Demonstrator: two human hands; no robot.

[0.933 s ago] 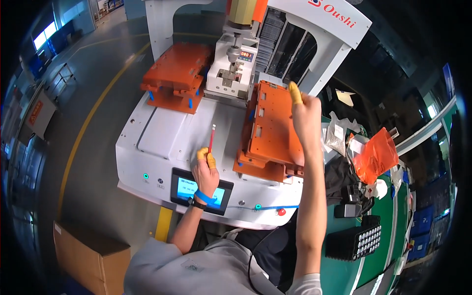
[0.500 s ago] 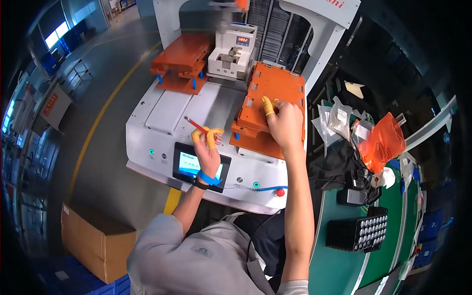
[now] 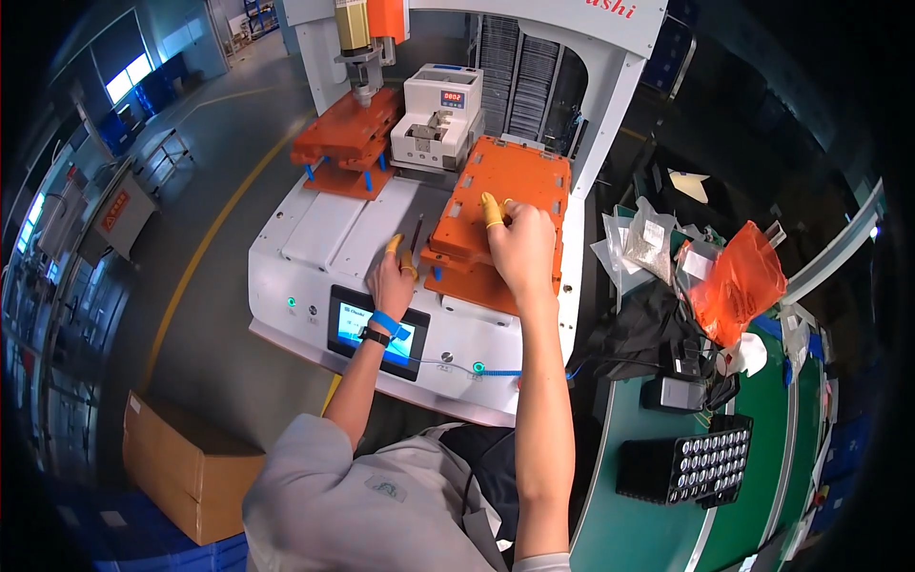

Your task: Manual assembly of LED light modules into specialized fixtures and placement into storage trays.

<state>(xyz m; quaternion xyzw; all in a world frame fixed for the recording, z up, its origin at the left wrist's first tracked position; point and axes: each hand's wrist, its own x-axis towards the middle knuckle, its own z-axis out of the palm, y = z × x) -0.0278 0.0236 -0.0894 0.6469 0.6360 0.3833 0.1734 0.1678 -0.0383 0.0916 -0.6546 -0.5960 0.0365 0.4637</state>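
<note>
My left hand (image 3: pixel 392 278) is closed around a slim, dark reddish stick-like tool (image 3: pixel 417 233), which points up and away over the white machine top. Yellow finger cots cover some of its fingertips, and a blue strap (image 3: pixel 391 324) circles the wrist. On the right, my right hand (image 3: pixel 523 243) is closed above the right orange fixture (image 3: pixel 515 176), its cot-covered finger at the plate's surface. Anything between those fingertips is too small to make out. Blue posts hold the fixture's upper plate above its base.
A left orange fixture (image 3: pixel 345 129) sits beneath a driver head (image 3: pixel 360 57). Between the fixtures stands a white feeder (image 3: pixel 438 119) with a red display. A touchscreen (image 3: pixel 376 332) is on the machine's front. At right, bags, cables and a black block (image 3: pixel 681 465) lie on a green bench (image 3: pixel 610 534).
The driver head has come into clear view over the left fixture. My left hand has turned, its tool now pointing up instead of left. My right hand remains over the right fixture.
</note>
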